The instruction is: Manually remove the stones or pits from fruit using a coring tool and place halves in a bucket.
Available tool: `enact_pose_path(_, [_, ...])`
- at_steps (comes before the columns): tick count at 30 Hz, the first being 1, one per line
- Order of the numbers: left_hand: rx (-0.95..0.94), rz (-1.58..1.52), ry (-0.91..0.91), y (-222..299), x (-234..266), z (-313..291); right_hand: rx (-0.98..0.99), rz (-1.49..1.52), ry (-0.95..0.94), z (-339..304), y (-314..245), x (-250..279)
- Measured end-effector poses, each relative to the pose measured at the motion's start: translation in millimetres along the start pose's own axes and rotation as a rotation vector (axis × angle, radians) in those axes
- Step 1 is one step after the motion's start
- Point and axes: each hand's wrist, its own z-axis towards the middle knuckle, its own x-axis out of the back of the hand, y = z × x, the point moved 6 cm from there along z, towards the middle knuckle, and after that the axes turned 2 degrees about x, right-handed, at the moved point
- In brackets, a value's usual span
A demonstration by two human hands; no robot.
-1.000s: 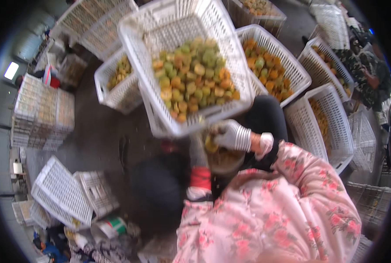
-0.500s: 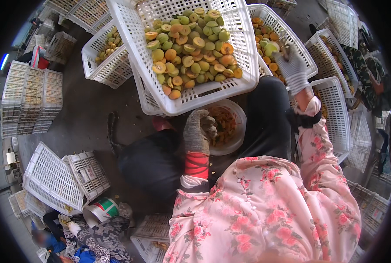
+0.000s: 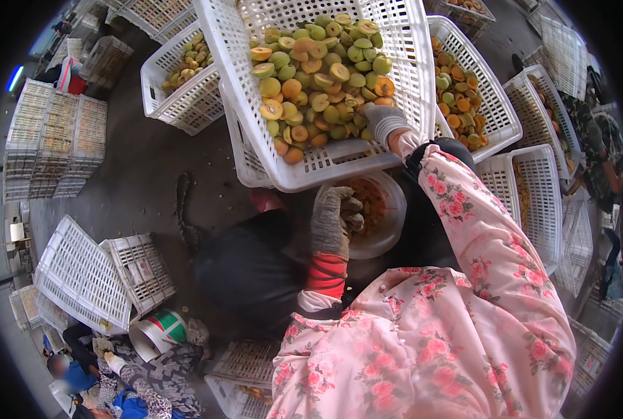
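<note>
A white perforated plastic crate (image 3: pixel 318 178) tilts toward me, holding green and orange apricots (image 3: pixel 325 91), many cut open. My right hand (image 3: pixel 384 124), in a striped grey glove, reaches over its near right edge and touches the fruit; its fingertips are hidden. Below the crate, my left hand (image 3: pixel 338 220) wears a worn grey-brown glove. Its fingers are curled, and what they hold, if anything, is hidden. Just beside that hand stands a whitish bucket (image 3: pixel 397 209) with small orange-brown pieces (image 3: pixel 369 202) inside.
Right of the main crate, another white crate (image 3: pixel 503 126) holds orange cut apricots (image 3: pixel 461 94). A crate (image 3: pixel 186 105) of fruit stands at the far left. Stacked crates (image 3: pixel 53 140), tipped crates (image 3: pixel 84 276) and a tilted bucket (image 3: pixel 159 334) line the left. Another person (image 3: pixel 130 377) sits lower left.
My right hand has moved left from the right-hand crate into the main crate. My left hand stays curled by the bucket. The whole view has shifted slightly.
</note>
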Motion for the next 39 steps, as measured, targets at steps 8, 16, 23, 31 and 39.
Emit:
enact_pose_path(8, [-0.05, -0.197, -0.02, 0, 6, -2, 0.682, 0.19, 0.182, -138, -68, 37])
enact_pose_path(16, [-0.428, -0.094, 0.096, 11, 15, -2, 0.545, 0.363, -0.075, -204, -76, 15])
enact_pose_path(23, [-0.291, -0.274, -0.005, 25, -8, -18, 0.517, 0.244, -0.114, -216, -77, 4])
enact_pose_path(31, [-0.362, -0.146, 0.026, 32, 8, -16, 0.556, 0.291, -0.274, -226, -75, 9])
enact_pose_path(39, [-0.448, 0.068, -0.063, 44, 0, -23, 0.654, 0.162, -0.19, -223, -82, 6])
